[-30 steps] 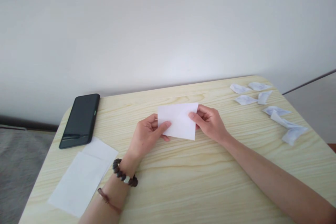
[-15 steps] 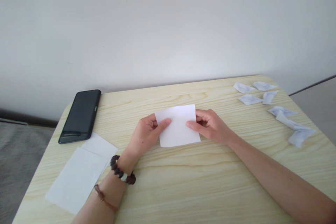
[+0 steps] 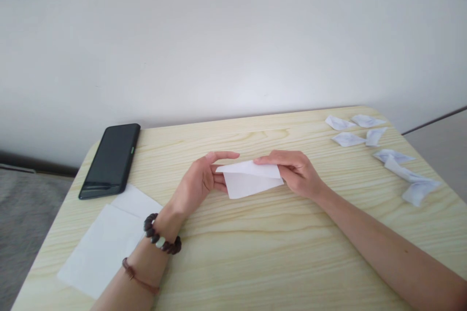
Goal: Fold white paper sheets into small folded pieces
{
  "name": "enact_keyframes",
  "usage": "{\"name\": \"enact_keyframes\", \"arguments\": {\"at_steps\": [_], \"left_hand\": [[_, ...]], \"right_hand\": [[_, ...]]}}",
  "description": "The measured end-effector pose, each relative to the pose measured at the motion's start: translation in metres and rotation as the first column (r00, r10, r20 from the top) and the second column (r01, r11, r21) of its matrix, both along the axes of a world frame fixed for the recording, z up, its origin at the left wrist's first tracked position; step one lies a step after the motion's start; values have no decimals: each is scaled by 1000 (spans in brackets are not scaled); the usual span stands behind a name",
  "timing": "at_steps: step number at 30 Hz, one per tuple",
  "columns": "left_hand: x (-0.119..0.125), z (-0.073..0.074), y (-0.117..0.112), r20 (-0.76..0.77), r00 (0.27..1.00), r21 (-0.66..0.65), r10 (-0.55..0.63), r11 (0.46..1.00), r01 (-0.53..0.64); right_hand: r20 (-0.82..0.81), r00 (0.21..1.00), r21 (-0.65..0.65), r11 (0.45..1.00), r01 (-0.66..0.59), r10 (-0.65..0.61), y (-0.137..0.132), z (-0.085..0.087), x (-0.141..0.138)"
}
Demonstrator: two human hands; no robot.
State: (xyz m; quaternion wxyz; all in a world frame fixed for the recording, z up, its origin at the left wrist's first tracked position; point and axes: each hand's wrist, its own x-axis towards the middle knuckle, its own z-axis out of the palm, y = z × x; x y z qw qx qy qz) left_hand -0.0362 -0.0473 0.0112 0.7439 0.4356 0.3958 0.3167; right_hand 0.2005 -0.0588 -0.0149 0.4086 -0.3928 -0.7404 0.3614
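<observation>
Centrally in frame, just above table [image 3: 255,252]: white paper [image 3: 251,183], half folded, long axis left to right. Pinched at left end by left hand [image 3: 197,184], at right end by right hand [image 3: 297,175]; both equally near.

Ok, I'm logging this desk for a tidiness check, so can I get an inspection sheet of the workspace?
Surface: pale wood-grain table with rounded corners.
Job's things: white sheet, folded partly over, at the table's middle.
Clutter: phone far left, screen dark; flat sheets near left, overlapping; folded paper pieces scattered far right.
Hands: right hand pinches the sheet's right end; left hand at its left end, one finger raised above it; bead bracelet on that wrist.
Cables: nothing seen.
Surroundings: plain pale wall behind; grey floor at left.
</observation>
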Motion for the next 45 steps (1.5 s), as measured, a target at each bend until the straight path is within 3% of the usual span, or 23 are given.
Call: {"name": "enact_keyframes", "arguments": {"at_steps": [3, 6, 10, 13, 19, 33, 45], "left_hand": [[3, 0, -2, -159, 985, 136, 72, 989, -50], [7, 0, -3, -294, 947, 247, 130, 967, -56], [10, 0, -2, -309, 935, 303, 177, 950, -80], [11, 0, -2, -316, 928, 335, 195, 939, -83], [13, -1, -3, -354, 919, 318, 174, 946, -57], [14, -3, -3, -357, 910, 314, 211, 944, -96], [13, -5, -2, -337, 920, 312, 201, 946, -92]], "right_hand": [[17, 1000, 62, 998, -12, 11, 1, 2, -1], [-7, 1000, 7, 1000, -31, 31, 1, 3, 0], [-99, 995, -159, 987, -17, 1, -1, 2, 2], [-93, 995, -190, 982, 14, -32, -3, 3, 0], [64, 989, -232, 962, 146, -134, -4, 6, -9], [18, 998, -273, 960, 69, -67, -3, 6, -5], [46, 996, -238, 967, 86, -77, -3, 6, -4]]}}
